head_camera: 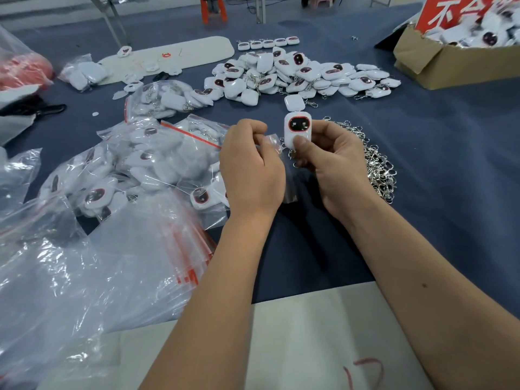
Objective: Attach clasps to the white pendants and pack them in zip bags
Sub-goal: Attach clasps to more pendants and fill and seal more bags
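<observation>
My right hand (334, 167) grips a white pendant (297, 130) with a dark red-rimmed face, thumb pressed on its lower front; a metal clasp hangs beneath it, mostly hidden. My left hand (250, 167) pinches a small clear zip bag (274, 143) just left of the pendant. A pile of silver clasps (377, 164) lies to the right of my right hand. Another white pendant (293, 103) lies just beyond the held one. A heap of white pendants (298, 74) with clasps lies farther back.
Filled zip bags (157, 156) and a stack of empty red-striped zip bags (157, 257) crowd the left. A cardboard box (450, 60) of pendants stands at the back right. A white board (174, 54) lies at the back. White paper (309, 333) covers the near edge.
</observation>
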A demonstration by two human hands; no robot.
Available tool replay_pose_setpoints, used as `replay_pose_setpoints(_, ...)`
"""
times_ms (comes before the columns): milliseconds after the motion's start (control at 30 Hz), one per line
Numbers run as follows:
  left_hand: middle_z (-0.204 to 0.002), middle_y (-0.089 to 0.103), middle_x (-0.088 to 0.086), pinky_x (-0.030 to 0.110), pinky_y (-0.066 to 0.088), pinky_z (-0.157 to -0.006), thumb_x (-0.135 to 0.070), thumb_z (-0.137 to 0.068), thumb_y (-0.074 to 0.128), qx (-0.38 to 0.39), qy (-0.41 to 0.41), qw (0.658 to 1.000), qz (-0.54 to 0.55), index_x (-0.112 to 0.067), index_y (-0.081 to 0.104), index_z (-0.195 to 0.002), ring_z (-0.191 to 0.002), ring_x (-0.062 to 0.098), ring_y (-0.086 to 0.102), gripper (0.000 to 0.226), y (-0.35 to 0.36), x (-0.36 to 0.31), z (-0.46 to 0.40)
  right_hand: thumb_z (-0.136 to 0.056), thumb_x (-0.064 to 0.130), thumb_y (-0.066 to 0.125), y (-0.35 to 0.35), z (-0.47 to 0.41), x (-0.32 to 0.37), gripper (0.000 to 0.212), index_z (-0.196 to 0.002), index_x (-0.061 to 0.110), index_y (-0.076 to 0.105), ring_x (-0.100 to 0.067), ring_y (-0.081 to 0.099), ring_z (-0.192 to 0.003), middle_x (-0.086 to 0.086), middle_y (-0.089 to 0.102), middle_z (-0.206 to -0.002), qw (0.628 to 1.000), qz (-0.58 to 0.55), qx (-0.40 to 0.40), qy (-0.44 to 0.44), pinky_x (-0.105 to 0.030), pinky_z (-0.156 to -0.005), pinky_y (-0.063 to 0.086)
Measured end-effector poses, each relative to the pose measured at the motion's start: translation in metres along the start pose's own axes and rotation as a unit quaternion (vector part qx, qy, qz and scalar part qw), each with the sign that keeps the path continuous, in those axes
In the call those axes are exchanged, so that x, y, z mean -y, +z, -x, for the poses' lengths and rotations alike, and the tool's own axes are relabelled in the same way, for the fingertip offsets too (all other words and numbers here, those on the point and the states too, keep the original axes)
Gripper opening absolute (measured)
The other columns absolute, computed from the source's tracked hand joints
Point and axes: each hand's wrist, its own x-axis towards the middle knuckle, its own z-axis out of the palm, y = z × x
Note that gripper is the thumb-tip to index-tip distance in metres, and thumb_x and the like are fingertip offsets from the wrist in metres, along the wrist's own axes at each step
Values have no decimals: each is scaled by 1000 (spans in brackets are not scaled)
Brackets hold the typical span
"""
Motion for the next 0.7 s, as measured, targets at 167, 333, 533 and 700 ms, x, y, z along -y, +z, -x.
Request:
replay_pose_setpoints(167,-98,63,7,33,44,-82,0,-87,58,7,11,997,-75,-5,63,-102,-93,27,58,17,-3,-3,1,-91,-1,73,0,1,1,14,-98,11,71,-10,65,-70,-3,75,-83,999,30,-22,-28,-24,-63,53)
replay_pose_setpoints(333,-99,59,4,27,29,-70,-25,-86,71,35,7,989,-147,-11,54,-98,-85,21,50,25,0,-6,4,-91,-2,73,-2,-1,1,14,-102,6,72,-13,68,-72,-6,77,-87,999,18,-37,-27,-25,-66,55)
replay_pose_setpoints(533,-79,64,3,28,38,-70,-6,-82,62,-2,4,993,-118,-11,57,-84,-77,24,57,8,-6,-2,0,-94,-1,70,0,2,4,11,-104,4,70,-15,65,-69,-8,75,-84,1000,-6,-20,-23,-27,-66,55)
replay_pose_setpoints(700,-67,64,-9,37,55,-70,-12,-85,75,-24,-10,999,-27,-10,68,-79,-63,12,64,9,-8,-2,-4,-104,6,58,6,7,9,11,-109,-2,62,-20,70,-75,-18,74,-98,988,-130,76,23,-26,-73,59)
